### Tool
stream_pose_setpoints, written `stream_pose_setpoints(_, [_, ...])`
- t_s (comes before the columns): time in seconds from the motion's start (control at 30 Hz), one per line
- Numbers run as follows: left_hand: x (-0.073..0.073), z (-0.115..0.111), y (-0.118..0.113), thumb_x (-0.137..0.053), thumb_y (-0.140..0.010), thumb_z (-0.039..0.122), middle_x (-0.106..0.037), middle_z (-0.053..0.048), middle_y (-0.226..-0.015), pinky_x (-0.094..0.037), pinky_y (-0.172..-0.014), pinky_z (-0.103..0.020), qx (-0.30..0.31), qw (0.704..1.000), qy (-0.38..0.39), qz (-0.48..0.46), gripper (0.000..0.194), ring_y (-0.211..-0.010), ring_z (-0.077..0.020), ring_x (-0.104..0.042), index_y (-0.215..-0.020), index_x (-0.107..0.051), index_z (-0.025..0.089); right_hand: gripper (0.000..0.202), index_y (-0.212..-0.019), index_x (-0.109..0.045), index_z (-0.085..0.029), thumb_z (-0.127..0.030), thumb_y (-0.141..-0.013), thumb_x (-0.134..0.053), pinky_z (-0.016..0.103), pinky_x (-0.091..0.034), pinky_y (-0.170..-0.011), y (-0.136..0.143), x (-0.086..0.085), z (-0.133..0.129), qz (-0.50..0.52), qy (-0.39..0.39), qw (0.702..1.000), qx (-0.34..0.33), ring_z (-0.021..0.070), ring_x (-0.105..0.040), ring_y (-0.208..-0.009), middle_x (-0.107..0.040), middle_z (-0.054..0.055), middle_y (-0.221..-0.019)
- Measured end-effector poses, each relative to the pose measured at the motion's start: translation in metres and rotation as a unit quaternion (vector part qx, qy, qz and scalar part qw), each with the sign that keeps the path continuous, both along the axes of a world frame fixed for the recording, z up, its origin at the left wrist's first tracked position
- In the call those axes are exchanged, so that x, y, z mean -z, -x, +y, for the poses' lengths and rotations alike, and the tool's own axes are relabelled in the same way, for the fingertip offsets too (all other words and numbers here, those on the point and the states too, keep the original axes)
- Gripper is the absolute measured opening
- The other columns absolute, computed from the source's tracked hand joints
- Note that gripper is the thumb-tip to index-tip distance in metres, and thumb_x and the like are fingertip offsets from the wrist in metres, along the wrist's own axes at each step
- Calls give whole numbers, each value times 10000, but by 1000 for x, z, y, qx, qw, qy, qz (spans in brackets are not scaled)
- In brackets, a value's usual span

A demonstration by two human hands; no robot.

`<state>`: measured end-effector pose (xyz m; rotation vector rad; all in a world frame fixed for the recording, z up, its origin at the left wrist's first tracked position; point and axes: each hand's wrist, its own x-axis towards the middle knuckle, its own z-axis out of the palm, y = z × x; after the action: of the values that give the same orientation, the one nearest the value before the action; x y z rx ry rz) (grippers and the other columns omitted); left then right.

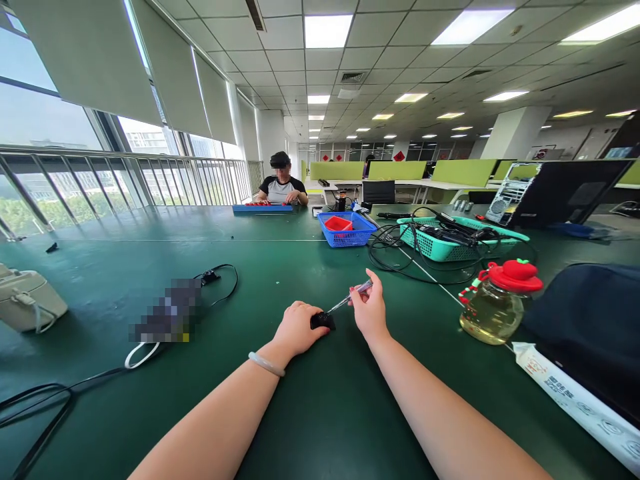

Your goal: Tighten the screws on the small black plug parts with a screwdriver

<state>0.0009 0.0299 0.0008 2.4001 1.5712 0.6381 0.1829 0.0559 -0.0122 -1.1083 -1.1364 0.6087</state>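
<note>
On the green tabletop (280, 273), my left hand (299, 327) is closed around a small black block-like part (323, 321), pressing it to the surface. What the part is exactly I cannot make out. My right hand (369, 310) grips a screwdriver (356, 292) by its clear handle, thumb and fingers pinched on it. Its thin metal shaft slants down to the left, and the tip meets the top of the black part. A pale bangle circles my left wrist.
To the right stand a jar with a red lid (495, 303), a long white packet (575, 400) and a dark bag (590, 313). Farther back are a blue basket (347, 238), a teal basket (435, 250) with cables, and a seated person (281, 183). A blurred device (170, 310) with cables lies left.
</note>
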Motion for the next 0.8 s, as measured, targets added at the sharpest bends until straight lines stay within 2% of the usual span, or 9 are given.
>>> stream_pose_setpoints(0.23, [-3,-2,-1,-708,-755,383,-738,-26,-1057,-437,-990,-404,10,1000,9,0,331,-1100,-269,-565,-1066,-720,272,584,-1363,-423,-175,-288,-802,-537,350,-522,-701,-1,-8,-7,-34,-47,996,73,178,-607,-694,-631,24,-832])
stream_pose_setpoints(0.47, [1,0,1,-702,-768,400,-723,-62,-1080,-438,-1003,-407,-1,1000,9,1,442,-1135,-268,-560,-1187,-670,265,488,-1338,-432,-192,-242,-856,-492,320,-530,-689,7,-9,-18,-142,-119,983,11,154,-590,-662,-622,20,-843])
stream_pose_setpoints(0.6, [1,1,2,-713,-761,403,-729,-64,-1056,-453,-974,-398,7,1000,-1,0,429,-1083,-266,-580,-1160,-682,248,417,-1303,-473,-231,-222,-885,-481,324,-547,-716,13,-10,-24,-252,-173,952,-32,155,-609,-668,-643,22,-858])
stream_pose_setpoints(0.8, [0,-1,2,-691,-786,357,-740,-46,-937,-470,-872,-367,26,999,-28,11,281,-964,-252,-603,-1045,-711,249,457,-1328,-475,-251,-143,-885,-444,308,-540,-660,20,-15,-32,-358,-242,899,-76,158,-620,-643,-673,27,-865])
